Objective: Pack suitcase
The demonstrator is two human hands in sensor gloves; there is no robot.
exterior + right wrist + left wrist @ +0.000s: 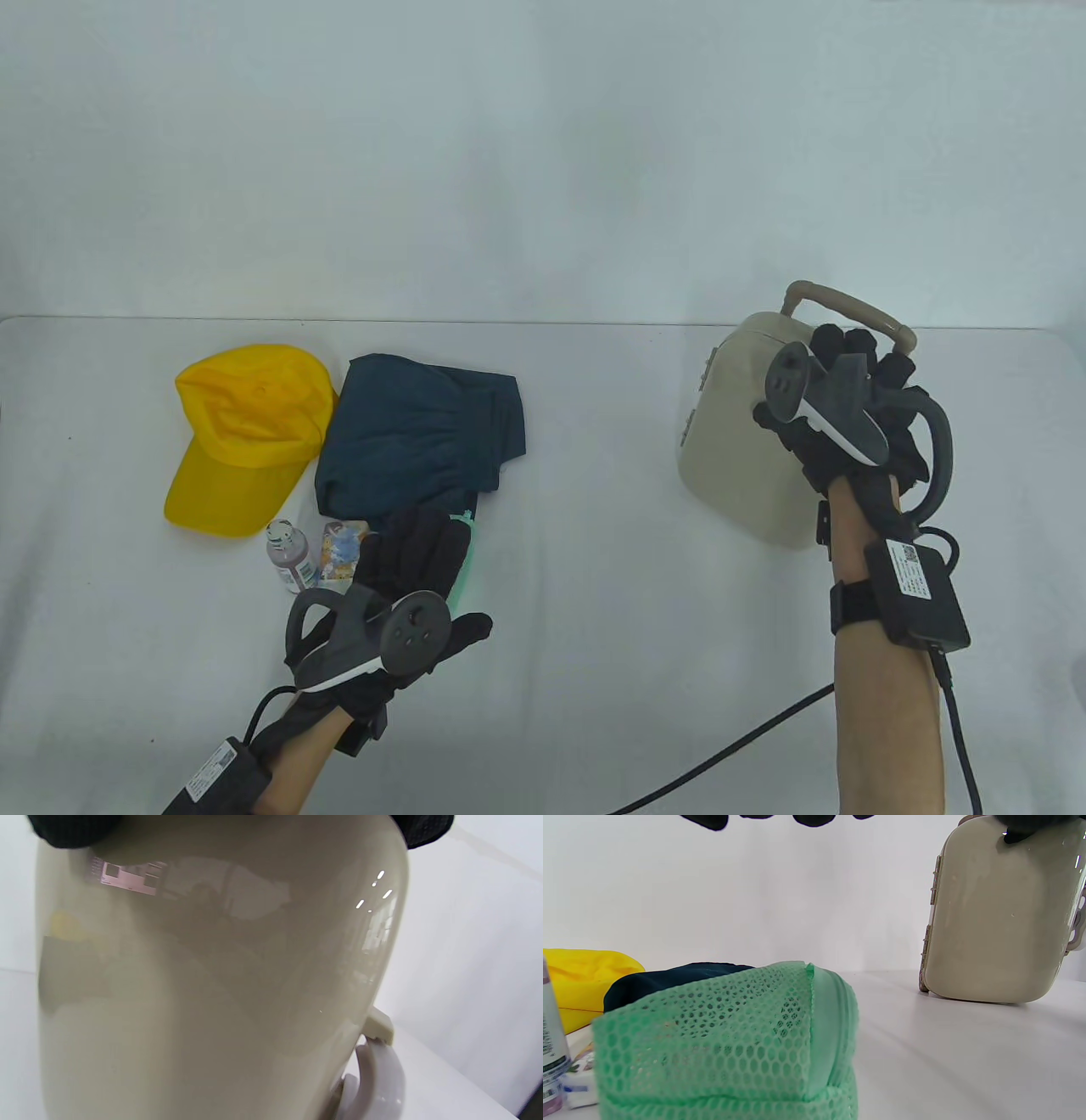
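Table view: right hand point(836, 407) grips closed suitcase point(747, 441).

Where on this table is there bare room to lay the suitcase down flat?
Widest bare patch: mid-table, between the navy clothes and the suitcase. Bare too along the front, between both forearms. Crowded on the left: yellow cap, bottle, green mesh pouch.

No legible text on anything.
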